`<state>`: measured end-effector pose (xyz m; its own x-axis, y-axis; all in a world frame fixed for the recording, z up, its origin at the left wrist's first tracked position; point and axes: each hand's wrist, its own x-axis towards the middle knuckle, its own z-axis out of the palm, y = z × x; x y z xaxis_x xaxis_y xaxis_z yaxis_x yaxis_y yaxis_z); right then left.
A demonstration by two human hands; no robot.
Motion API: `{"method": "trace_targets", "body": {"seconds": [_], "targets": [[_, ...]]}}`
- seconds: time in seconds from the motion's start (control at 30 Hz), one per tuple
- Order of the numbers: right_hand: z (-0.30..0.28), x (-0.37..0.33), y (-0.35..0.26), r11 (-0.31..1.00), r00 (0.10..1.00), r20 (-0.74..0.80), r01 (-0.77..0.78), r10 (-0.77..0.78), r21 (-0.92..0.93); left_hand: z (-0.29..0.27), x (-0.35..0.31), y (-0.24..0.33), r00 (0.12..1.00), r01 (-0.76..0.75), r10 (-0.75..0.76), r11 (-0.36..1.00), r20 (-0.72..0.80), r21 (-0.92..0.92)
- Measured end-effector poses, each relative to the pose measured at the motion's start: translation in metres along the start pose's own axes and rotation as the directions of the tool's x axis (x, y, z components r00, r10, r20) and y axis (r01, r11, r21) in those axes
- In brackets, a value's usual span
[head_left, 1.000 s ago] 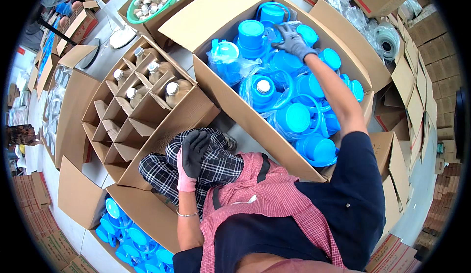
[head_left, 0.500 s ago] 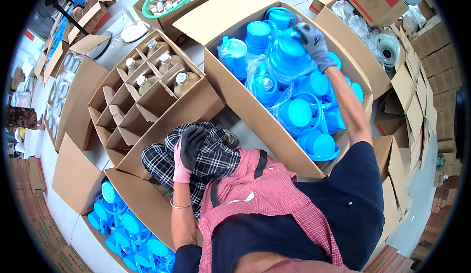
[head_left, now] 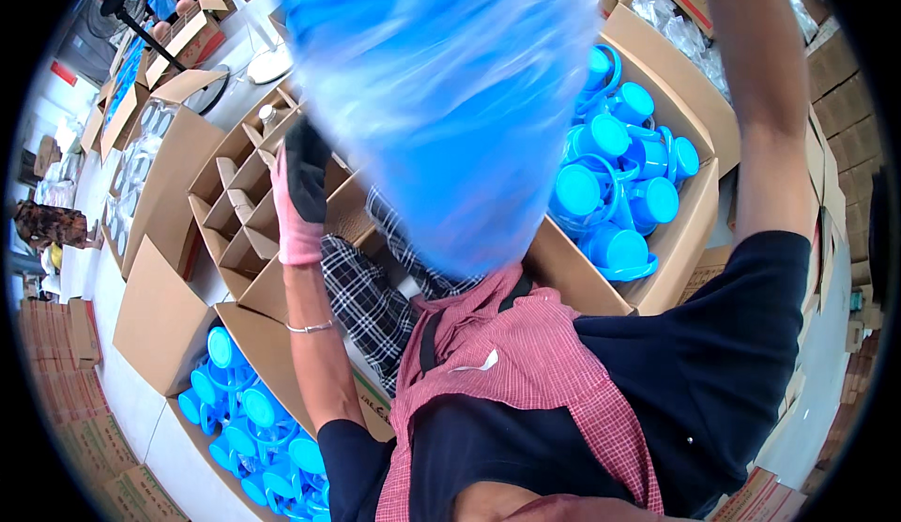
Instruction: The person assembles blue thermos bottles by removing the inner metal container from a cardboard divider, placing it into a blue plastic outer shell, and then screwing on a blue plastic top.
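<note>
A large blue plastic piece in a clear plastic bag [head_left: 441, 118] fills the upper middle, close to me and blurred by motion. My right forearm [head_left: 771, 118] reaches up past the top edge, so my right hand and any hold on the bag are out of sight. Just left of the bag, my left hand [head_left: 302, 189], in a pink glove with a black coating, is raised with its fingers stretched upward; nothing shows in it. Behind the bag, a carton [head_left: 690, 236] holds several blue lidded jugs [head_left: 601, 137] with handles.
Left of the bag stands a carton with cardboard dividers [head_left: 246, 205] and a capped bottle [head_left: 269, 116]. Another carton [head_left: 267, 348] at lower left holds blue jugs [head_left: 267, 407]. A black fan stand [head_left: 150, 38] and a carton of wrapped items [head_left: 174, 179] stand farther left.
The bagged blue piece now hangs close before me, hiding part of both cartons. My right arm has swung up, its hand leaving view. My left hand has risen from my knee toward the divided carton.
</note>
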<state>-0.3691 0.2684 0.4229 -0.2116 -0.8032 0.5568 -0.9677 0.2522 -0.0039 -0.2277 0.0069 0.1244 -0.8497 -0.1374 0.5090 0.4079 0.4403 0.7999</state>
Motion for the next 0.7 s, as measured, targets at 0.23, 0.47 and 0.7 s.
{"method": "trace_targets", "body": {"seconds": [0.23,0.47,0.7], "targets": [[0.160,-0.011,-0.021,0.918,0.905,0.339,0.119,-0.257,0.378,-0.008,-0.088,-0.020,0.947,0.321,-0.320,0.944,0.016,-0.083],[0.235,-0.029,-0.003,0.801,0.869,0.355,0.075,-0.344,0.594,-0.017,-0.303,-0.053,0.436,0.881,-0.859,0.468,0.269,0.064],[0.295,-0.025,0.008,0.716,0.928,0.198,0.095,-0.315,0.691,-0.128,-0.186,0.012,0.390,0.916,-0.862,0.330,0.322,-0.226]]}}
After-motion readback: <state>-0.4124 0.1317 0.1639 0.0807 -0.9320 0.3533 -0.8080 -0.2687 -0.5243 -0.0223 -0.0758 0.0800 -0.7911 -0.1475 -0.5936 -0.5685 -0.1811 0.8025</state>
